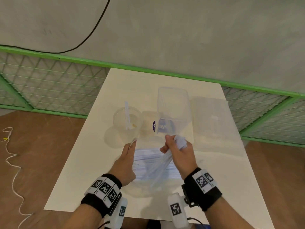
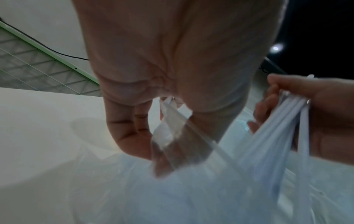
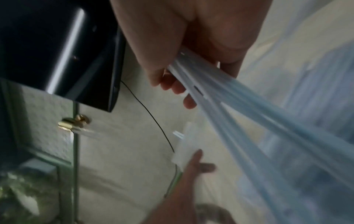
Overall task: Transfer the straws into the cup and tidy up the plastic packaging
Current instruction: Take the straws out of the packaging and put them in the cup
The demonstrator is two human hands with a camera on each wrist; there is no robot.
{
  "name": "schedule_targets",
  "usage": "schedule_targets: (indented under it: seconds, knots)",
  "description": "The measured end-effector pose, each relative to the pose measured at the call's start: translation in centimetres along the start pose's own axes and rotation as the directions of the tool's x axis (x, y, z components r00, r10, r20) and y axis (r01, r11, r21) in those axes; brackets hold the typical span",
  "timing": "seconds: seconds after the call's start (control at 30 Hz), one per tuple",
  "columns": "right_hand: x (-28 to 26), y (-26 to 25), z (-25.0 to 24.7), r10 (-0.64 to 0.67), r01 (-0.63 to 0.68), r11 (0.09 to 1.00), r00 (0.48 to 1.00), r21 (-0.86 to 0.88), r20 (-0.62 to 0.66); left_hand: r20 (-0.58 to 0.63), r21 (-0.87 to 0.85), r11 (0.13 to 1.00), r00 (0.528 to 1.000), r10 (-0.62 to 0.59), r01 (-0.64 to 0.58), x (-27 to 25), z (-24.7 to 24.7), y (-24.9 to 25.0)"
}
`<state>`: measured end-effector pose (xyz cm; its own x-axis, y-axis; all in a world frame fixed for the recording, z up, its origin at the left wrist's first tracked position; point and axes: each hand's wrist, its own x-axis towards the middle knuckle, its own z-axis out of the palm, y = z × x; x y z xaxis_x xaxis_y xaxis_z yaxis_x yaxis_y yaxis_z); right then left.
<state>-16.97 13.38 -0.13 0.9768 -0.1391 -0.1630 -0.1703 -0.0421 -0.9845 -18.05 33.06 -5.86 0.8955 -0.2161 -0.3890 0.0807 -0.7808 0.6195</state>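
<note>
A clear plastic bag (image 1: 153, 169) of white straws lies on the white table (image 1: 85, 162) in front of me. My left hand (image 1: 127, 156) pinches the bag's open edge (image 2: 168, 119) at its left side. My right hand (image 1: 175, 146) grips a bundle of straws (image 1: 162, 164) that reaches down into the bag; the straws' tops stick out above my fist. The straws (image 3: 229, 97) fan out from my right fist in the right wrist view. A clear cup (image 1: 127, 120) stands left of centre with a few straws (image 1: 127, 115) in it.
A clear rectangular container (image 1: 173, 103) stands behind the bag, with a purple-labelled item (image 1: 160, 126) at its base. Another flat plastic bag (image 1: 214, 123) lies at the right. A green mesh fence (image 1: 49, 83) runs behind the table. A white cord (image 1: 13, 162) lies on the brown floor.
</note>
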Motion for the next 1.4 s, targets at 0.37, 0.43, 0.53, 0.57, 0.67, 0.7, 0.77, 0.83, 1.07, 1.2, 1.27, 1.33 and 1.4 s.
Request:
schedule_targets:
  seconds: [0.37, 0.43, 0.53, 0.57, 0.67, 0.7, 0.77, 0.83, 1.07, 1.2, 1.27, 1.33, 1.4]
  knots:
    - [0.4, -2.7, -2.5, -0.037, 0.092, 0.875, 0.992, -0.475, 0.123, 0.011, -0.024, 1.0, 1.0, -0.001, 0.001, -0.3, -0.2, 0.2]
    - [0.1, -3.6, -3.0, -0.065, 0.111, 0.891, 0.991, -0.44, 0.119, 0.014, -0.027, 1.0, 1.0, -0.005, 0.005, -0.4, -0.2, 0.2]
    - [-0.5, -2.5, -2.9, 0.002, 0.118, 0.846, 0.974, -0.52, 0.226, 0.014, -0.031, 1.0, 1.0, -0.005, 0.005, -0.4, -0.2, 0.1]
    - [-0.7, -1.7, -2.8, 0.046, 0.114, 0.826, 0.963, -0.552, 0.267, 0.013, -0.03, 1.0, 1.0, -0.004, 0.005, -0.4, -0.2, 0.1]
    - [-0.7, 0.3, -2.8, 0.13, 0.143, 0.743, 0.928, -0.654, 0.35, 0.014, -0.038, 0.999, 1.0, -0.004, 0.004, -0.3, -0.2, -0.1]
    - [-0.7, 0.6, -2.9, 0.15, 0.154, 0.714, 0.919, -0.683, 0.364, 0.014, -0.04, 0.999, 1.0, -0.004, 0.004, -0.3, -0.2, -0.2]
    - [-0.5, 0.7, -3.1, 0.174, 0.154, 0.698, 0.911, -0.699, 0.375, 0.01, -0.037, 0.999, 1.0, -0.001, 0.002, -0.3, -0.2, -0.2]
    - [-0.3, 0.2, -3.2, 0.146, 0.152, 0.713, 0.923, -0.684, 0.357, 0.005, -0.021, 1.0, 1.0, 0.001, 0.0, -0.4, -0.2, -0.2]
    - [0.4, -3.6, -2.7, 0.079, 0.086, 0.848, 0.956, -0.524, 0.284, 0.022, 0.04, 0.999, 1.0, -0.015, 0.014, -0.6, -0.7, -0.4]
    - [2.2, -8.9, -1.9, -0.099, 0.219, 0.866, 0.957, -0.45, 0.273, 0.032, 0.056, 0.998, 0.999, -0.014, 0.013, -0.8, -1.0, -1.0]
    - [3.8, -12.3, -0.9, -0.222, 0.314, 0.858, 0.941, -0.406, 0.257, 0.04, 0.05, 0.999, 0.999, -0.017, 0.015, -0.9, -1.1, -1.2]
    - [5.4, -15.1, 0.8, -0.292, 0.357, 0.854, 0.931, -0.378, 0.219, 0.042, 0.036, 0.999, 0.999, -0.015, 0.014, -0.9, -1.2, -1.4]
    - [7.1, -17.0, 3.1, -0.321, 0.382, 0.833, 0.923, -0.399, 0.212, 0.045, 0.025, 1.0, 0.999, -0.014, 0.013, -0.8, -1.3, -1.4]
